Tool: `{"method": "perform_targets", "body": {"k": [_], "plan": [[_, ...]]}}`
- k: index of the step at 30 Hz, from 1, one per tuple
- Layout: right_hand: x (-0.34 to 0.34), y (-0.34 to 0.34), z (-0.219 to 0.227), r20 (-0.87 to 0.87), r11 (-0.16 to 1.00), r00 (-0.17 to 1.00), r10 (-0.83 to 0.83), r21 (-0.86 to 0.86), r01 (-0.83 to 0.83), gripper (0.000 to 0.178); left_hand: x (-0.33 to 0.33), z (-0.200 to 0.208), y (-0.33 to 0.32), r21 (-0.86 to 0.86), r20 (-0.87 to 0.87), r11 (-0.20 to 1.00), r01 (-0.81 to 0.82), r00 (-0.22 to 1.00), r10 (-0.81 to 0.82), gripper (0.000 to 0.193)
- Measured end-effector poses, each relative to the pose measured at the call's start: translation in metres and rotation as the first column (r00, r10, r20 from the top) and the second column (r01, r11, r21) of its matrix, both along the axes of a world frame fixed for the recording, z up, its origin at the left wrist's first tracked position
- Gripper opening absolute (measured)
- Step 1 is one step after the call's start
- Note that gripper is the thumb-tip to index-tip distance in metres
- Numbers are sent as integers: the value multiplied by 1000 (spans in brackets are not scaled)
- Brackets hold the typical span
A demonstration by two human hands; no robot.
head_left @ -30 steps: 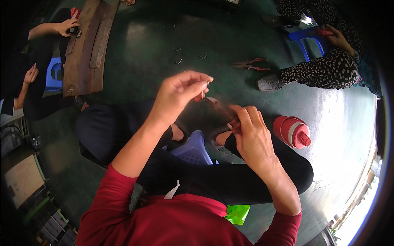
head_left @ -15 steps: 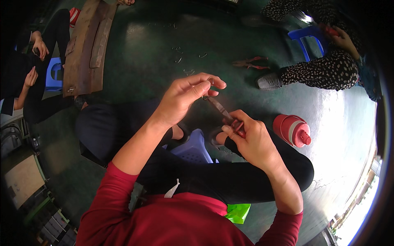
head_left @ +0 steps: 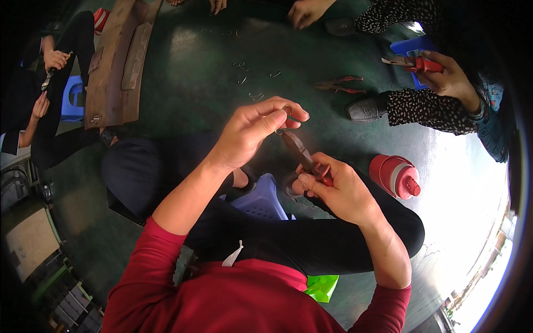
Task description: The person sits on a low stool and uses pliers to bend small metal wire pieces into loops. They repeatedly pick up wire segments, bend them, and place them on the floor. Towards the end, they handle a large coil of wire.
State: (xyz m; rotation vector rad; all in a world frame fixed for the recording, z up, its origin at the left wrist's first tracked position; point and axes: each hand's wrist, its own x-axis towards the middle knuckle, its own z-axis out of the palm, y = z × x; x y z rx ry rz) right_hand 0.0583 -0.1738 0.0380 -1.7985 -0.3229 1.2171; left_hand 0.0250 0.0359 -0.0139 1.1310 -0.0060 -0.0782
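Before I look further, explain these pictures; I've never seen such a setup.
No machine here, just one person working bare-handed. A fisheye camera on the head looks down, so straight edges bend. The left hand pinches a thin curved metal piece; the right hand holds red-handled pliers, their tip close to it. Whether they grip it is too small to tell. On the green floor are small bent wires, other pliers and a red jug. The hand at upper right, holding a third pair, is a co-worker's.

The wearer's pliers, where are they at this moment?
In the head view, the pliers are just right of centre, in the right hand, their tip near the left hand.
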Motion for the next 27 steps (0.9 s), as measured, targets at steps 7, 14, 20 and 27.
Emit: {"method": "perform_targets", "body": {"k": [7, 14, 20, 27], "plan": [[4, -2, -2, -105, 1000, 994, -17, -5, 17, 23, 3, 7, 1, 48, -27, 999, 8, 1000, -7, 27], [13, -6, 3, 192, 990, 978, 86, -124, -62, 28, 9, 11, 13, 102, -279, 994, 47, 960, -17, 26], [11, -20, -9, 514, 977, 847, 139, -213, -31, 29, 14, -37, 17, 413, -245, 905, -99, 945, 215, 23], [9, -38, -11, 544, 863, 733, 408, -493, -114, 23, 85, -120, 59, 330, -542, 892, -309, 711, 447, 17]]}}
